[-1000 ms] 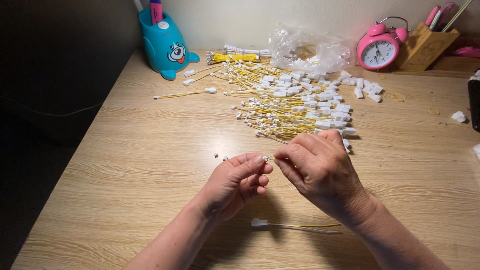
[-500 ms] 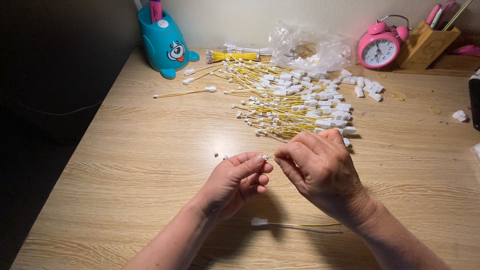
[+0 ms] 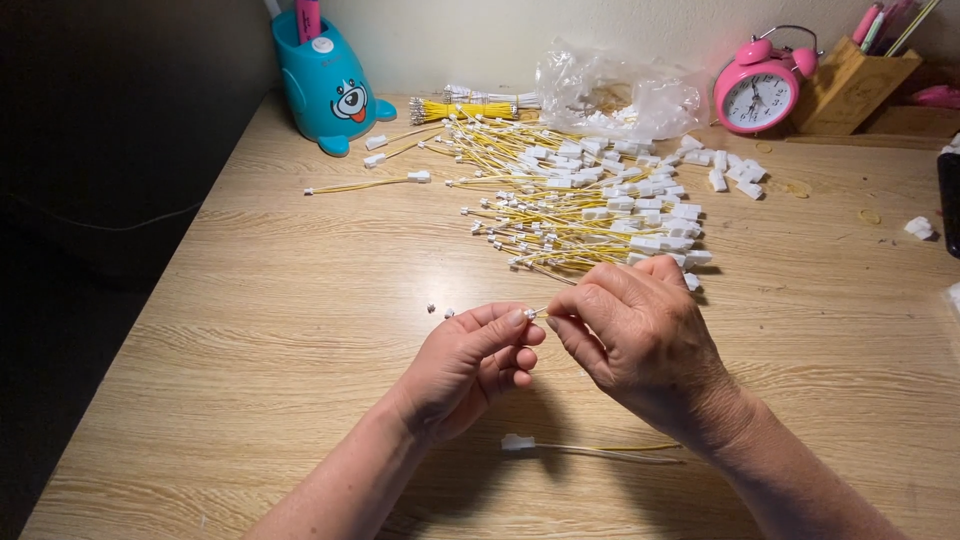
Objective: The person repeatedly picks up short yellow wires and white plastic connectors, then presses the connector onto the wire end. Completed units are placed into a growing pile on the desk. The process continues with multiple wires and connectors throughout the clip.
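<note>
My left hand (image 3: 470, 365) and my right hand (image 3: 640, 340) meet above the middle of the wooden tabletop (image 3: 250, 330), fingertips almost touching. Between them I pinch a thin yellow wire (image 3: 538, 312) with a tiny pale terminal at its tip; my left thumb and forefinger are clenched on that end, and my right fingers are curled tight around the other part, which my hand hides. Only a short bit of the wire shows between the two hands.

Just beyond my right hand lies a big loose pile of yellow wires with white connectors (image 3: 585, 205), spread across the tabletop. A single finished wire (image 3: 365, 184) lies apart to the left of the pile. Below my hands, near my right wrist, another wire with a white connector (image 3: 585, 450) lies flat on the wood. Two tiny pale bits (image 3: 440, 311) sit just left of my left fingertips.

At the back stand a teal cartoon-faced pen holder (image 3: 330, 90), a bound bundle of yellow wires (image 3: 470, 106), a crumpled clear plastic bag (image 3: 615, 95), a pink alarm clock (image 3: 760, 95) and a wooden holder (image 3: 850, 90).
</note>
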